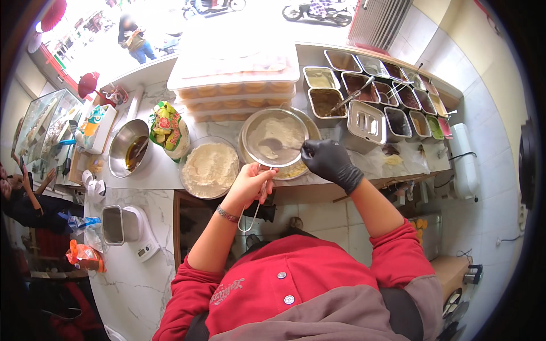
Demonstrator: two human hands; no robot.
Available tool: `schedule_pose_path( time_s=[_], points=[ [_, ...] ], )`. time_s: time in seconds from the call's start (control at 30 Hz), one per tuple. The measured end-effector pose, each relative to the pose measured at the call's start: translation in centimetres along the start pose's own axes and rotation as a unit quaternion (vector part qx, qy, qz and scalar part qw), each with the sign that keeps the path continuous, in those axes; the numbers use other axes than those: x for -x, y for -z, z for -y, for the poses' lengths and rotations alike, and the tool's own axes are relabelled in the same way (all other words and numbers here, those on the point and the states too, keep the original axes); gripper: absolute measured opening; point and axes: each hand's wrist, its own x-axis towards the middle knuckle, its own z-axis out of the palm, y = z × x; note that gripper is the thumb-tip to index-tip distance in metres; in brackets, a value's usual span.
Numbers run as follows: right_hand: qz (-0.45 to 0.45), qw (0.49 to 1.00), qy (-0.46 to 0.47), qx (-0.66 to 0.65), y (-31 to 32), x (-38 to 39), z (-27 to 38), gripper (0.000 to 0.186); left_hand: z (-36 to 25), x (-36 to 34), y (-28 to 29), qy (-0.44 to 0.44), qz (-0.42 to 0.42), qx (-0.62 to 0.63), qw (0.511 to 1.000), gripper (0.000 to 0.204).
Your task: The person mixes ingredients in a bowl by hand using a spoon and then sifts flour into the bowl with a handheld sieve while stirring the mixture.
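My left hand (253,184), bare, with a bracelet at the wrist, is closed around the handle of a round metal sieve (259,157). Pale flour (282,131) lies on the mesh. The sieve is over a wide bowl (314,128), which it mostly covers; a crumbly yellowish mix shows along the bowl's near edge. In a black glove, my right hand (331,162) is closed at the sieve's right rim. It grips what looks like a spoon (278,144), its head down in the flour. To the left stands a clear bowl of flour (209,167).
Stacked plastic boxes (233,85) rise behind the bowls. Metal tubs of fillings (327,102) fill the right side. Leftward are a green-yellow bag (165,126), a steel bowl with dark liquid (116,149) and a scale (149,249) with a metal tin. A co-worker (34,196) is at far left.
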Motion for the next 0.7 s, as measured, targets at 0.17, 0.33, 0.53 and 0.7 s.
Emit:
schedule_pose_path(
  time_s=[0.17,0.33,0.53,0.7],
  points=[
    [-0.068,0.989,0.036,0.126,0.5,-1.0,-1.6,0.017,-0.8,0.3,0.6,0.009,0.012,-0.024,1.0,0.016],
    [-0.002,0.994,-0.056,0.089,1.3,0.4,0.8,0.019,-0.3,0.1,0.7,0.001,-0.004,0.004,1.0,0.015],
    [0.017,0.998,-0.061,0.007,-0.3,0.5,0.5,0.02,-0.4,0.1,0.4,0.005,-0.008,0.007,1.0,0.019],
    [-0.047,0.998,0.005,0.051,-0.6,-0.3,-0.9,0.017,-0.6,0.0,0.2,-0.004,-0.007,0.0,1.0,0.018]
  ],
)
